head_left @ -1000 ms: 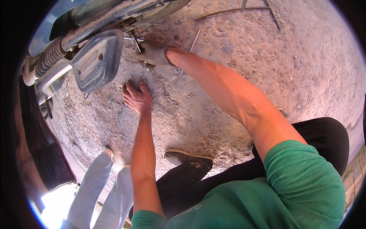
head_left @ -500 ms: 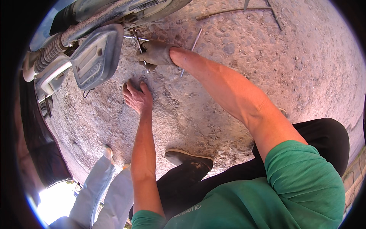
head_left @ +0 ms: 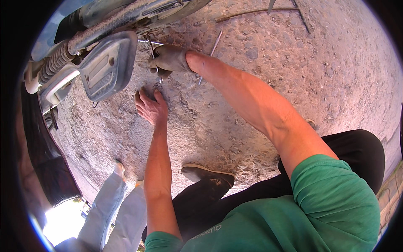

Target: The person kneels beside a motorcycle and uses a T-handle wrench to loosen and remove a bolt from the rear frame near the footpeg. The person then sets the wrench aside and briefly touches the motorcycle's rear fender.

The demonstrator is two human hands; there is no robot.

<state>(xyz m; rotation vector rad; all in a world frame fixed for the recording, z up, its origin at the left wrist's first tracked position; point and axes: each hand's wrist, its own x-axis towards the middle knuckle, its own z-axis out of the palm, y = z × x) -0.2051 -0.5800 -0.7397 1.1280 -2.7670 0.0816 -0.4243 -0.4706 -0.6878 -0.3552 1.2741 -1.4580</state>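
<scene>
My right hand (head_left: 170,59), in a grey-brown work glove, is closed around a slim metal wrench (head_left: 151,45) low beside a motorbike. The upper end of the wrench reaches toward the underside of the bike, and its shiny lower end pokes out below my fingers. A thin silver bar (head_left: 156,43) crosses behind it; whether the two are joined, I cannot tell. My bare left hand (head_left: 152,108) rests on the stony ground just below, its fingers spread and nothing in it.
The motorbike's dark plastic guard (head_left: 108,67) and coiled shock absorber (head_left: 56,65) crowd the upper left. Under my right wrist lies a metal rod (head_left: 216,43). A bent rusty bar (head_left: 256,13) is farther off. Another person's light trouser legs (head_left: 103,201) stand at lower left.
My right hand has shifted slightly left, and the wrench now stands a little steeper. The bike's guard has moved slightly. My left hand stays in place.
</scene>
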